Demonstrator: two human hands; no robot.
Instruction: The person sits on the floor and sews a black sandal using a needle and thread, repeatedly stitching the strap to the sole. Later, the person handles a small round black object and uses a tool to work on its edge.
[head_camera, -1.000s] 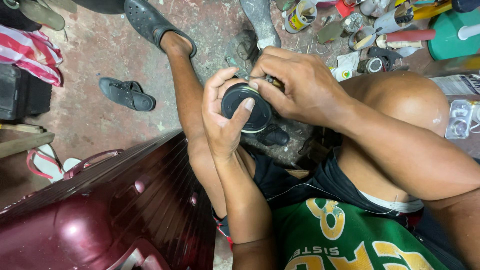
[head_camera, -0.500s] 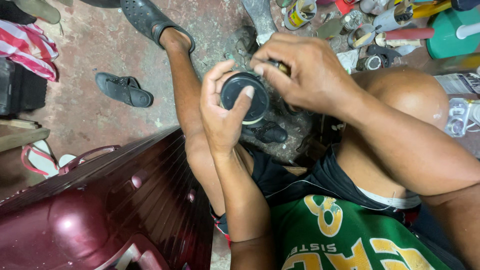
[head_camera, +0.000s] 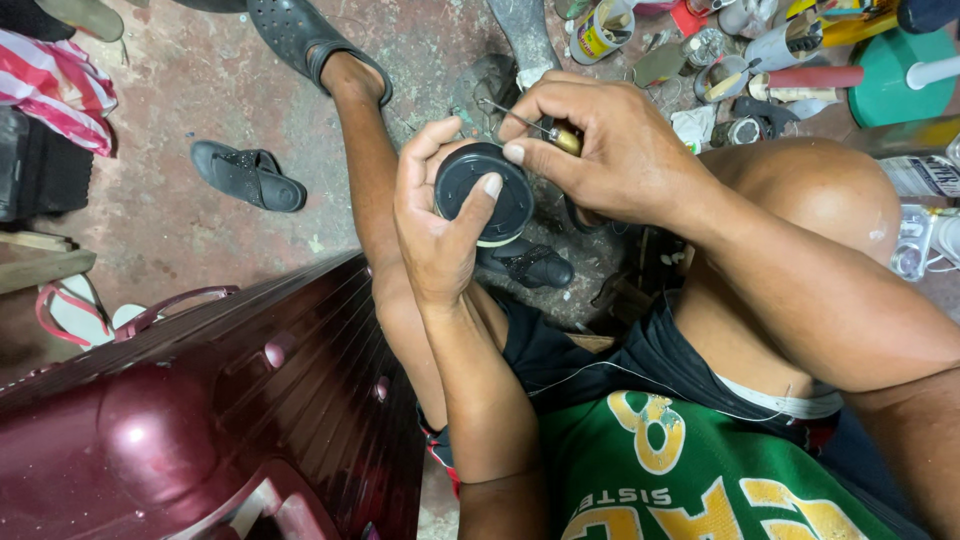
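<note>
My left hand (head_camera: 440, 225) grips a round black wheel-like disc (head_camera: 478, 185) with a pale rim, thumb laid across its face. My right hand (head_camera: 610, 150) holds a thin metal awl (head_camera: 520, 120) by its wooden handle, the point resting at the disc's upper edge. Both hands are raised over my lap, above a black sandal (head_camera: 525, 265) on the floor. A dark red hard-shell suitcase (head_camera: 210, 420) lies at my left side.
A black flip-flop (head_camera: 245, 175) lies on the concrete floor. My left foot in a dark clog (head_camera: 300, 40) is stretched forward. Cans, bottles and tools (head_camera: 720, 60) and a green round lid (head_camera: 890, 85) crowd the top right. Striped cloth (head_camera: 55, 85) lies at the top left.
My right hand has shifted a little over the disc's top edge, bringing the awl's metal tip into sight. The left hand keeps its grip on the disc.
</note>
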